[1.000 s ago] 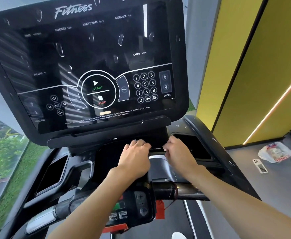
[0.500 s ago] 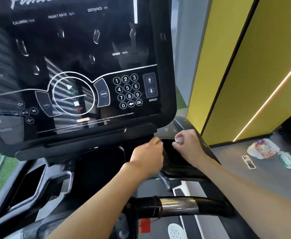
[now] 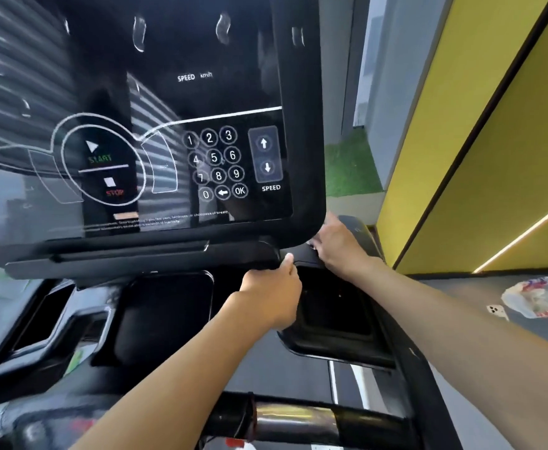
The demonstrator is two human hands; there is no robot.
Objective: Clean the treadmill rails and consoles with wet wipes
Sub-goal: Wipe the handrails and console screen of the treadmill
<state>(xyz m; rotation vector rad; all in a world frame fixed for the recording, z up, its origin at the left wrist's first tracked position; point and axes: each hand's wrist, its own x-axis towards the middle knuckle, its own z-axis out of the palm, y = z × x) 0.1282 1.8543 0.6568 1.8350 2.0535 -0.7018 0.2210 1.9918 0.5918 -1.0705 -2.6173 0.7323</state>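
Note:
The black treadmill console fills the upper left, its glossy screen showing a keypad and START and STOP marks. My right hand reaches under the console's lower right corner, onto the curved black side panel. It pinches a wet wipe, of which only a small white scrap shows by the thumb. My left hand is curled on the left rim of the right cup holder, thumb up against the ledge below the screen; its fingers are hidden.
A black and chrome handlebar crosses the bottom. Another recessed tray lies left of centre. On the grey floor at right lie a plastic bag and a phone. A yellow wall stands close on the right.
Both hands moved right from the middle ledge to the right cup holder. My right hand then went up and back to the console's lower right corner. The view shifted right and closer.

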